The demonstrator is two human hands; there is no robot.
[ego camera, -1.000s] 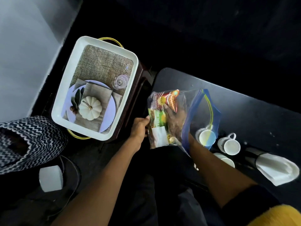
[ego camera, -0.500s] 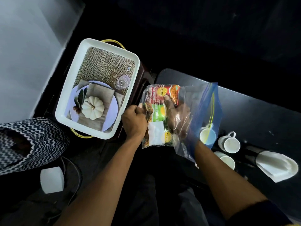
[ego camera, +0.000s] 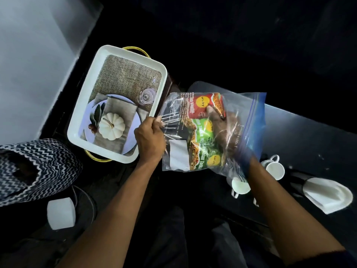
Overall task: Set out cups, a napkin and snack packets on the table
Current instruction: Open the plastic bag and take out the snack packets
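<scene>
Head view: the zip bag (ego camera: 195, 130) is being gripped at its nine-o'clock edge by the left hand (ego camera: 149, 138), now shifted higher; the right hand (ego camera: 220, 122), inside, is being closed on the snack packets (ego camera: 204, 132), so removal appears imminent. Cups (ego camera: 274, 169) are sitting at four o'clock.

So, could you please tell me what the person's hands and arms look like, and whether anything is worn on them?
Both forearms are bare. The left hand shows no ring, watch or glove. The right hand is seen only through clear plastic, so rings cannot be ruled out. A dark sleeve edge shows at the right upper arm.
</scene>
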